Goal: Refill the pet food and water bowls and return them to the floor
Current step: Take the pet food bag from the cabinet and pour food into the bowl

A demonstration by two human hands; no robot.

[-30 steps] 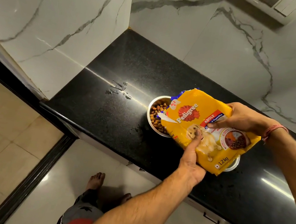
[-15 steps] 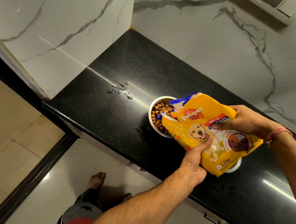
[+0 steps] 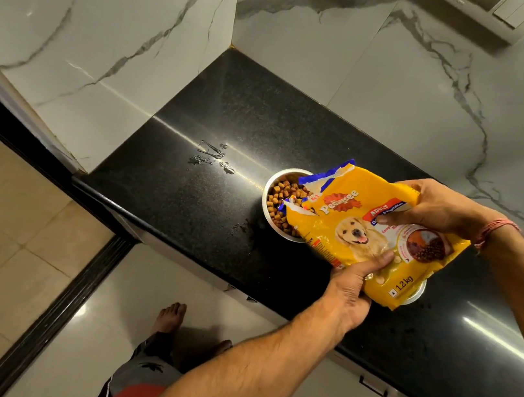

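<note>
A yellow pet food bag (image 3: 374, 235) is held tilted over the black table (image 3: 207, 190), its torn blue-and-white mouth resting at the rim of a steel bowl (image 3: 279, 201) that holds brown kibble (image 3: 282, 198). The bowl stands on the table near its front edge, partly covered on its right side by the bag.

The left hand (image 3: 351, 286) comes up from below and grips the bag's lower edge — thumb pressed on the printed dog, the other fingers hidden behind the packet. The right hand (image 3: 436, 207) grips the bag's upper edge from the far side, thumb curled onto the front beside the red label, a red thread band on its wrist.

Under the bag's lower right corner a curved sliver of a second steel bowl (image 3: 418, 291) shows; its contents cannot be seen.

A few spilled water drops (image 3: 212, 157) lie on the table to the left of the kibble bowl, well apart from it. Below the table edge, bare feet stand on the glossy floor (image 3: 146, 283)
</note>
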